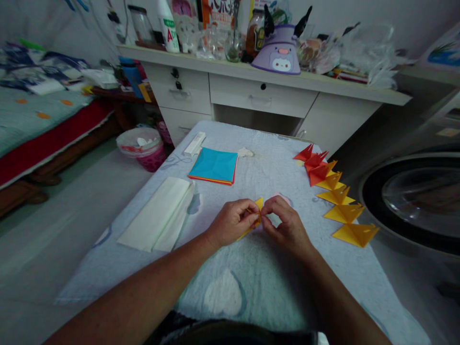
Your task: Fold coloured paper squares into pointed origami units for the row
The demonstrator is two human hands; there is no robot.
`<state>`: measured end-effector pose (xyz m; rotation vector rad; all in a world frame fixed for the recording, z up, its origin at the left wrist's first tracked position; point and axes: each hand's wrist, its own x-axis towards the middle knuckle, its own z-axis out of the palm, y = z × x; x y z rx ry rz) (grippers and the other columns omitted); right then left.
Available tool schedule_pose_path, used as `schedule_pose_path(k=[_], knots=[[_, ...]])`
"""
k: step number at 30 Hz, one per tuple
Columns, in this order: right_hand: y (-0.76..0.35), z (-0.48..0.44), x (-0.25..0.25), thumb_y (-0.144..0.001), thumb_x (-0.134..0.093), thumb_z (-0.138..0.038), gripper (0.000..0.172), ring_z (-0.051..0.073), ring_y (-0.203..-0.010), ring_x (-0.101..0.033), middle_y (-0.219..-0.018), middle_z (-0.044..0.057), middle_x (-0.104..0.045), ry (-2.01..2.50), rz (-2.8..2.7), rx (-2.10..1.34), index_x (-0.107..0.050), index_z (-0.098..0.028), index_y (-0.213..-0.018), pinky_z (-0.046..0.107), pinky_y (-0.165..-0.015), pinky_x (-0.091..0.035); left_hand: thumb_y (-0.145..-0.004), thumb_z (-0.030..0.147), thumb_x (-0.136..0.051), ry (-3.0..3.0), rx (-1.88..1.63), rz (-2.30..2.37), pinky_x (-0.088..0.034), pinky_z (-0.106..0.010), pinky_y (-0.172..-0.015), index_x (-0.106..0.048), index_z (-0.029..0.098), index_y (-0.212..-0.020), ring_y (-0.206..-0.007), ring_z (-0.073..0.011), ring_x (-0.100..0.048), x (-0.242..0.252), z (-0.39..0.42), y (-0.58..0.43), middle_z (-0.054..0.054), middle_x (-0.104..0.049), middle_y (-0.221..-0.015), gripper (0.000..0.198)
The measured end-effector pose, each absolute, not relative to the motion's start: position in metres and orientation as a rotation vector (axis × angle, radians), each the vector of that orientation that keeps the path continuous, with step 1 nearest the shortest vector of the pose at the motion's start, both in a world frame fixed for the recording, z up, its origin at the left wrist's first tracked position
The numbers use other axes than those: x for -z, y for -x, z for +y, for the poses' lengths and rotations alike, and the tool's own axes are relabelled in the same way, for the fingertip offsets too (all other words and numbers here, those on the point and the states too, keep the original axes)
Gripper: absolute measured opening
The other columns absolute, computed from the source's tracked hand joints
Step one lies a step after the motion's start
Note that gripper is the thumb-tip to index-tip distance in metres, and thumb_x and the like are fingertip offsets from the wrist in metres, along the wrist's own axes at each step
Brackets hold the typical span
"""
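Between my two hands is a small folded piece of yellow origami paper point(259, 203), mostly covered by fingers. My left hand point(235, 218) is closed around its left side, thumb and fingers pressed together. At its right edge the thumb and forefinger of my right hand point(285, 220) pinch a tip of the paper. Toward the right side of the table, several folded yellow paper cranes point(355, 234) stand in a row with red paper cranes point(315, 165) at the far end. A stack of square paper point(214, 165), blue on top, lies beyond my left hand.
A folded whitish sheet point(154, 215) lies on the cloth-covered table point(224, 292) at left, with a small white box point(195, 143) behind it. A crumpled scrap point(246, 152) sits beside the stack. Past the table are a pink bin point(143, 148), a white drawer desk point(258, 93) and a washing machine point(424, 191).
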<state>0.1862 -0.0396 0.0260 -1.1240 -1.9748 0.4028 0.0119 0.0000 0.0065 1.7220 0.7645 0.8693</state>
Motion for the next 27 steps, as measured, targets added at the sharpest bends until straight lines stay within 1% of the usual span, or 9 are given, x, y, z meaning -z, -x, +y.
schedule_pose_path(k=[7, 10, 15, 21, 27], knots=[[-0.1864, -0.0392, -0.0217, -0.075, -0.056, -0.001, 0.026, 0.018, -0.083, -0.051, -0.086, 0.003, -0.054, 1.158, -1.974, -0.337, -0.050, -0.022, -0.090, 0.032, -0.075, -0.043, -0.083, 0.019, -0.057, -1.640, -0.861, 0.773, -0.050, -0.020, -0.058, -0.062, 0.015, -0.084, -0.060, -0.0106, -0.064, -0.0059, 0.0000, -0.0113, 0.000, -0.065, -0.069, 0.007], [-0.1864, -0.0380, -0.0191, -0.076, -0.056, 0.000, 0.027, 0.018, -0.085, -0.051, -0.088, 0.003, -0.053, 1.163, -1.978, -0.295, -0.049, -0.022, -0.091, 0.032, -0.075, -0.044, -0.084, 0.020, -0.057, -1.605, -0.853, 0.761, -0.051, -0.021, -0.059, -0.062, 0.014, -0.085, -0.060, -0.0105, -0.064, -0.0053, 0.0002, -0.0115, 0.000, -0.064, -0.068, 0.007], [-0.1867, -0.0379, -0.0182, -0.078, -0.057, -0.002, 0.026, 0.018, -0.087, -0.053, -0.091, 0.003, -0.054, 1.141, -1.987, -0.273, -0.050, -0.023, -0.092, 0.033, -0.077, -0.044, -0.083, 0.019, -0.057, -1.607, -0.858, 0.758, -0.051, -0.020, -0.059, -0.062, 0.014, -0.085, -0.060, -0.0101, -0.064, -0.0052, 0.0002, -0.0118, 0.000, -0.064, -0.069, 0.006], [-0.1851, -0.0408, -0.0232, -0.082, -0.054, -0.003, 0.022, 0.017, -0.086, -0.053, -0.091, 0.003, -0.053, 1.134, -1.982, -0.319, -0.055, -0.023, -0.091, 0.032, -0.075, -0.045, -0.084, 0.016, -0.057, -1.651, -0.865, 0.764, -0.051, -0.020, -0.060, -0.062, 0.015, -0.086, -0.062, -0.0099, -0.065, -0.0028, 0.0005, -0.0109, 0.001, -0.065, -0.071, 0.006], [-0.1838, -0.0419, -0.0248, -0.080, -0.055, -0.003, 0.020, 0.017, -0.086, -0.053, -0.090, 0.003, -0.053, 1.157, -1.953, -0.363, -0.055, -0.022, -0.086, 0.032, -0.074, -0.044, -0.083, 0.014, -0.056, -1.736, -0.874, 0.776, -0.049, -0.020, -0.061, -0.063, 0.016, -0.086, -0.063, -0.0096, -0.064, -0.0019, 0.0006, -0.0106, 0.001, -0.065, -0.072, 0.008]])
